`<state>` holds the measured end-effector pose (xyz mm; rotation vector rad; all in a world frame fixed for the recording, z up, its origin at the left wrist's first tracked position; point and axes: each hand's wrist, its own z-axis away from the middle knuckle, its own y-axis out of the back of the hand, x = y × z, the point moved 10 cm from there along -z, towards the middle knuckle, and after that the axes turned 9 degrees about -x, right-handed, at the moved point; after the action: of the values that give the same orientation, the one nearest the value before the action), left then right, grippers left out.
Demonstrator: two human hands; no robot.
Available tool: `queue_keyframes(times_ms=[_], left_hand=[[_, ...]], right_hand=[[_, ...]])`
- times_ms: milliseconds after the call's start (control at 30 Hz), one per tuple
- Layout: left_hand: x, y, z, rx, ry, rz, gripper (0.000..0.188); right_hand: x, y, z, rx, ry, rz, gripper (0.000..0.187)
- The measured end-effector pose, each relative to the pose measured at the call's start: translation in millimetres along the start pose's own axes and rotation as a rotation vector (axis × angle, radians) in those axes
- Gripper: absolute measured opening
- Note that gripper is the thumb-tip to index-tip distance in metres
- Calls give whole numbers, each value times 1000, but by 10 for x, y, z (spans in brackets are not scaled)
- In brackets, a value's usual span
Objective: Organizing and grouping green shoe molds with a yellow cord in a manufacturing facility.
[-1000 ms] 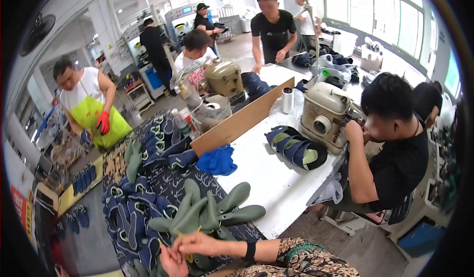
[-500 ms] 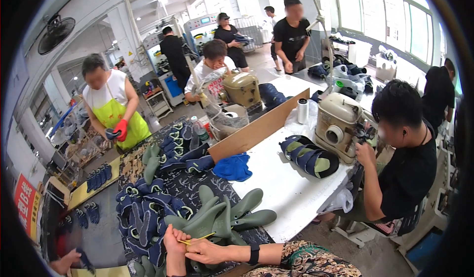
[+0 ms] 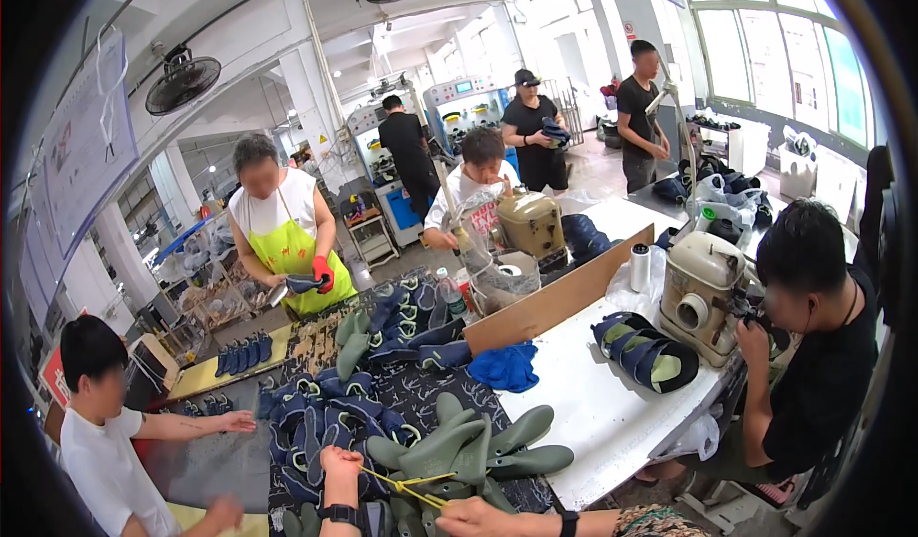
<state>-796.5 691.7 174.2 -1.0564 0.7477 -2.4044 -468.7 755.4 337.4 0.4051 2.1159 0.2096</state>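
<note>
A bundle of green shoe insoles (image 3: 478, 441) lies on the dark patterned table cover right in front of me. A thin yellow elastic band (image 3: 406, 484) is stretched between my two hands over the near end of the bundle. My left hand (image 3: 339, 465), a black watch on its wrist, is raised in a fist on the left end of the band. My right hand (image 3: 473, 516) lies low at the bundle's near edge, pinching the other end. Dark blue shoe uppers (image 3: 330, 417) are heaped just left of the bundle.
A blue cloth (image 3: 507, 365) and a wooden board (image 3: 559, 298) border a white table (image 3: 593, 413) with a sewing machine (image 3: 703, 288) and a seated person in black. Another person sits at the left (image 3: 105, 441). Others stand behind.
My hands were close together on the insoles; now my left hand has pulled away to the left and up, stretching the yellow band. The view has tilted.
</note>
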Motion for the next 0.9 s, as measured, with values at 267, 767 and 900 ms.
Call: queue_keyframes(times_ms=[267, 767, 900], left_hand=[[1107, 663, -909, 140, -443, -145, 19], [1521, -289, 547, -309, -572, 70, 43], [2160, -180, 745, -256, -696, 13, 41]], right_hand=[[-130, 481, 512, 3, -306, -439, 26], [1470, 193, 688, -198, -716, 298, 68], [1494, 133, 471, -27, -597, 559, 64]])
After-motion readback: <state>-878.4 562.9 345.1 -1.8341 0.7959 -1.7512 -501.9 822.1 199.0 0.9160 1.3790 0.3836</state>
